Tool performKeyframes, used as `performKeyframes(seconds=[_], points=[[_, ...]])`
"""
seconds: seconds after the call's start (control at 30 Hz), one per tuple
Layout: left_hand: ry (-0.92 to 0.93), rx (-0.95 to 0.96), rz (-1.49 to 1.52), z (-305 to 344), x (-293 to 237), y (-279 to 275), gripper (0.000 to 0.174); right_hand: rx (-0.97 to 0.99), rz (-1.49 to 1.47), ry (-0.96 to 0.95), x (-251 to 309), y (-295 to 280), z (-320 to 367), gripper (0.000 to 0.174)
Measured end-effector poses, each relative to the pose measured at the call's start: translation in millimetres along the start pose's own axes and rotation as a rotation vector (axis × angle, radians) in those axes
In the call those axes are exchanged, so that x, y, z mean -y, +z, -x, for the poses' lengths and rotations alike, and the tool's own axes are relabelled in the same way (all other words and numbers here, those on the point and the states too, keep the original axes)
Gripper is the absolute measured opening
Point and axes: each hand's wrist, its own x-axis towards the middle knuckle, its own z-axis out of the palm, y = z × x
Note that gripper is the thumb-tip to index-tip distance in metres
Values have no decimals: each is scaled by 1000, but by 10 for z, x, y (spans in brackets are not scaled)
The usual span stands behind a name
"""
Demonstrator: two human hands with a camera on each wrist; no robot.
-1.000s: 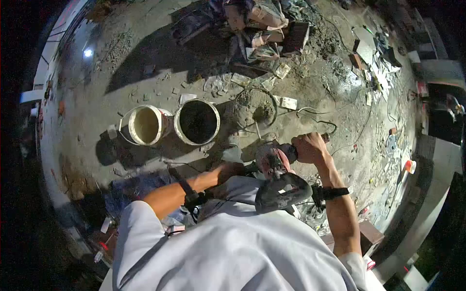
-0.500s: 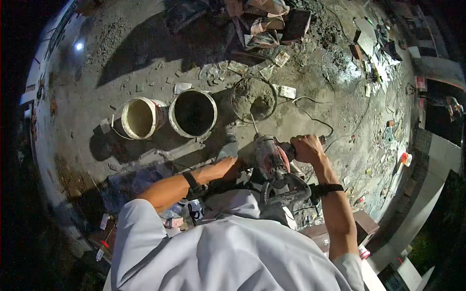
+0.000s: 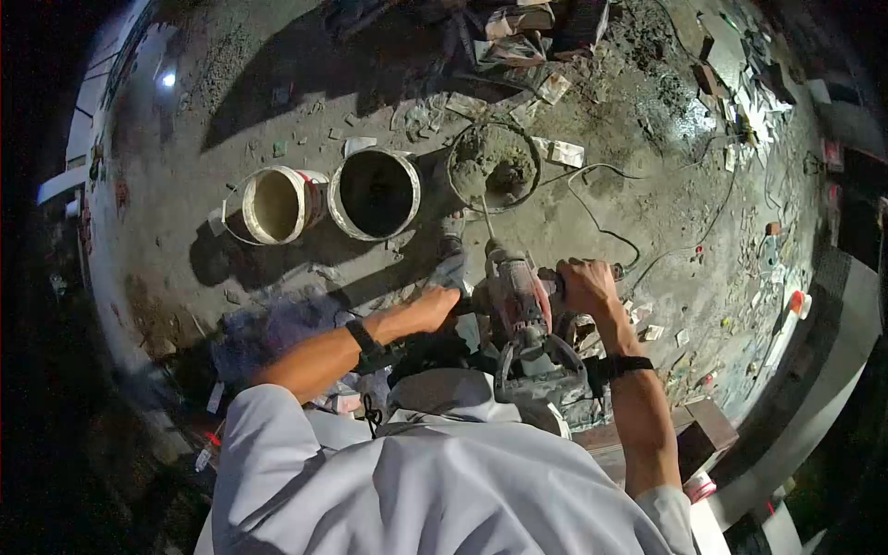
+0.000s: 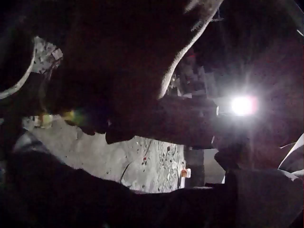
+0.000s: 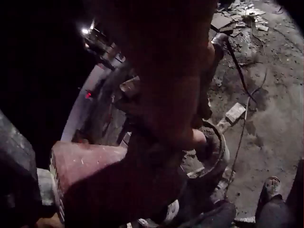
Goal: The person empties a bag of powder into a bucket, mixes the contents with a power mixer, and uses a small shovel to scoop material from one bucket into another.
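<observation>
A hand-held power mixer [image 3: 520, 289] with a worn red-and-grey body stands in front of the person's torso. Its thin shaft [image 3: 487, 220] runs down into a bucket [image 3: 536, 185] of grey mortar [image 3: 479, 153], which has a hollow near the shaft. The right hand [image 3: 586, 283] grips the side handle on the mixer's right. On the other side, the left hand [image 3: 431, 309] holds the opposite handle, which is mostly hidden by shadow. In the right wrist view the red housing [image 5: 90, 164] lies close beside the dark right hand [image 5: 166, 104]. The left wrist view is mostly dark.
Left of the mortar stand a dark-filled bucket [image 3: 407, 217] and a pale-lined bucket [image 3: 301, 222] with a wire handle. A cable [image 3: 601, 227] lies on the ground at the right. Sacks [image 3: 523, 37] and rubble [image 3: 754, 120] lie farther out. A shoe [image 3: 451, 227] is near the mortar bucket.
The mixer's body has straightened from a sideways lean, and its shaft now shows more fully. The left hand has come out of shadow. The buckets appear higher in the head view.
</observation>
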Motion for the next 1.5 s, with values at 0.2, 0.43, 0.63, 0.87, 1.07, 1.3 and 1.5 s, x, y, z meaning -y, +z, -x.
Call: performKeyframes(seconds=[0.2,0.43,0.63,0.87,1.07,1.3,1.5], points=[[-71,161,117,-86,-88,71,11,12,0,-11,-391,769,-49,20],[-53,257,44,-433,-244,-399,26,114,-36,82,-271,979,-65,38],[-192,612,-26,-781,159,286,35,124,-298,53,-444,1478,4,28],[-240,412,-111,-899,177,1164,38,-55,-295,-16,-977,2579,-141,27],[-249,279,-80,-977,483,1978,41,-123,-191,-99,-1044,2297,105,24],[-287,10,-21,-901,21,2063,24,-129,-87,-103,-1050,2534,93,28],[-132,-334,-36,-894,504,2835,17,-322,24,-159,-1034,2675,113,26]])
